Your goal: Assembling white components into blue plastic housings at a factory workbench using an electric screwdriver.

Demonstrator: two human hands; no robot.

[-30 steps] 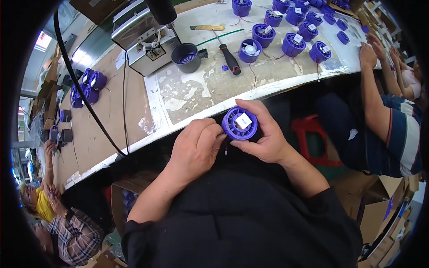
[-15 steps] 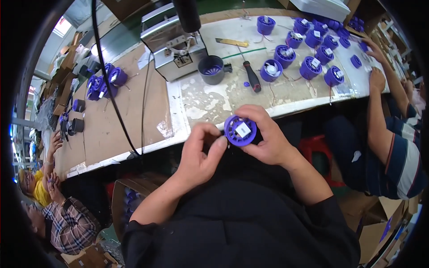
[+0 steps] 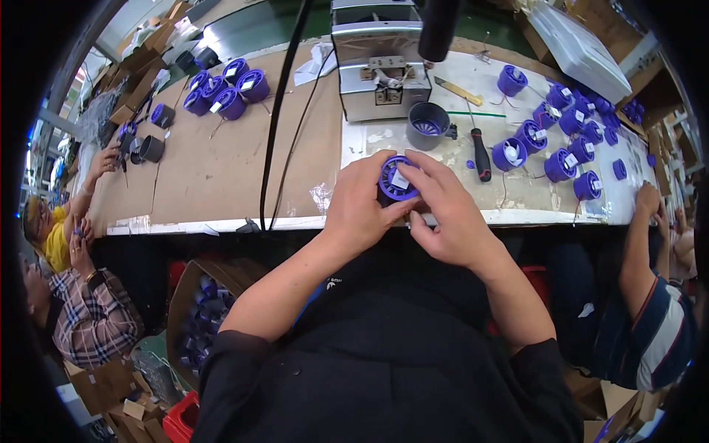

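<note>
Just over the front edge of the bench, both my hands close round a purple slotted round housing [image 3: 394,193] with a small white label on its face. My left hand [image 3: 360,198] wraps its left side, thumb below it. On the other side my right hand [image 3: 452,214] lays its fingertips over the top face. The housing's underside is hidden by my fingers. Behind it stands a dark grey cup [image 3: 427,136] with a purple slotted inside. To the right lie a black-handled screwdriver [image 3: 481,156] and a yellow utility knife [image 3: 459,91].
A metal bench machine [image 3: 380,96] stands behind the cup. Several purple housings [image 3: 560,166] with wires fill the right side; another group [image 3: 230,105] sits at the left. Black cables [image 3: 277,118] hang in front. A box of dark parts [image 3: 193,295] is below left. Co-workers sit on both sides.
The purple housing has gone from below the bench edge to over it. My left hand now wraps its side, and my right fingers lie on its face. The view has swung left.
</note>
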